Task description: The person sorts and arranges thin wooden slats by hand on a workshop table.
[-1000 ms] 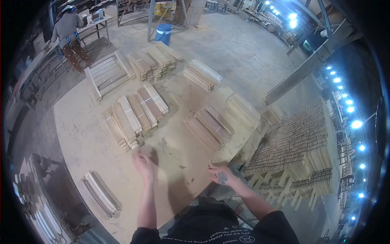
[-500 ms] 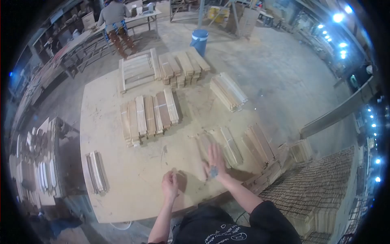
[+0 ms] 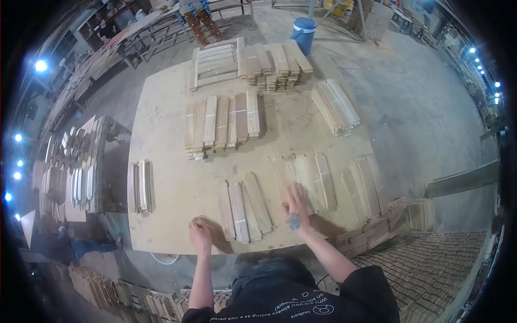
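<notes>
My right hand (image 3: pixel 297 206), tattooed on its back, lies with fingers spread on the near-left part of a group of flat wooden slats (image 3: pixel 309 180). My left hand (image 3: pixel 200 234) is above the table (image 3: pixel 177 183) near its front edge, fingers curled; whether anything is inside them cannot be made out. Between the hands, a separate set of slats (image 3: pixel 239 210) rests on the table, touched by neither hand. To the right of my right hand sits another slat bundle (image 3: pixel 362 188).
Stacked slats (image 3: pixel 223 124) occupy the table's middle, with a slatted frame (image 3: pixel 218 64) and a taller pile (image 3: pixel 274 64) behind. A small bundle (image 3: pixel 141 185) lies left. A blue drum (image 3: pixel 304 35) and a person's legs (image 3: pixel 200 24) are beyond. Woven-looking stacks (image 3: pixel 441 264) stand right.
The view has shifted, so the table appears higher and further right. My left hand is further from my right hand, and the slats between them now show clearly.
</notes>
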The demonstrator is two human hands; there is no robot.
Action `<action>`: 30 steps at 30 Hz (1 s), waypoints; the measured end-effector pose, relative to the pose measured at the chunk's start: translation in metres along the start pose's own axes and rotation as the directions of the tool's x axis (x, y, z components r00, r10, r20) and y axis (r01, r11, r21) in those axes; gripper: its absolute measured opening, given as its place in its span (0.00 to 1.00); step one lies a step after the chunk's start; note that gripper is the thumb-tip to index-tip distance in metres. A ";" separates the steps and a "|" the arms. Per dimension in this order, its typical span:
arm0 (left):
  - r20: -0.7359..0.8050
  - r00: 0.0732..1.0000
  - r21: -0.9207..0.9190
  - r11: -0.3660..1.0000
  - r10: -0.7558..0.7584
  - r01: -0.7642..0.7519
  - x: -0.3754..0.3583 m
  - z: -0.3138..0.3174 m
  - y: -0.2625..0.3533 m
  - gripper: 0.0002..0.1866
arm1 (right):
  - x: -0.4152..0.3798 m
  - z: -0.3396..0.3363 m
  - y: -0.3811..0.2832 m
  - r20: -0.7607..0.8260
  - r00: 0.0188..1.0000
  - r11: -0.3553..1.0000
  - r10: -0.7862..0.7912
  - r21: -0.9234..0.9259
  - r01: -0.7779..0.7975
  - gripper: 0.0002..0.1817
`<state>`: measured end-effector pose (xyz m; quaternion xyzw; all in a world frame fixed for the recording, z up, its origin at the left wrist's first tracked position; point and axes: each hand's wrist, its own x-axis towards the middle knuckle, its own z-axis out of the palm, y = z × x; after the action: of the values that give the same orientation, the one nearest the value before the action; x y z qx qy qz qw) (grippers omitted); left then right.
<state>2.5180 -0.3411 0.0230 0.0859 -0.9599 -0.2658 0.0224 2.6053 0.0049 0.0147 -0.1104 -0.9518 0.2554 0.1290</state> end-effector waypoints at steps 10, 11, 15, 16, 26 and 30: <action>0.176 0.873 -0.020 0.889 0.454 -0.458 -0.050 0.032 0.077 0.32 | -0.028 0.021 -0.079 0.024 1.000 0.983 0.017 0.182 -0.022 0.26; 0.190 0.909 -0.091 0.929 0.370 -0.359 -0.045 0.023 0.077 0.27 | -0.029 0.025 -0.081 -0.002 1.000 0.986 0.014 0.166 -0.013 0.26; 0.209 0.947 -0.474 0.872 0.246 -0.121 -0.010 -0.012 0.027 0.21 | -0.041 0.038 -0.103 0.024 0.999 0.998 0.029 0.047 -0.030 0.30; 0.165 0.959 -0.491 0.863 0.229 -0.122 -0.002 -0.029 0.017 0.20 | -0.042 0.039 -0.113 0.037 0.997 0.998 0.064 -0.002 -0.064 0.32; 0.111 0.922 -0.152 0.923 0.370 -0.352 0.025 -0.043 -0.033 0.23 | -0.043 0.060 -0.133 0.075 0.972 0.975 0.224 -0.006 -0.224 0.37; 0.085 0.841 -0.064 0.845 0.535 -0.531 -0.002 -0.008 -0.011 0.25 | -0.038 0.063 -0.124 0.294 0.880 0.835 0.372 0.307 -0.456 0.32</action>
<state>2.5219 -0.3537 0.0241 -0.1977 -0.9406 -0.2715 0.0492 2.6044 -0.1396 0.0187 -0.2595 -0.8482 0.4613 -0.0186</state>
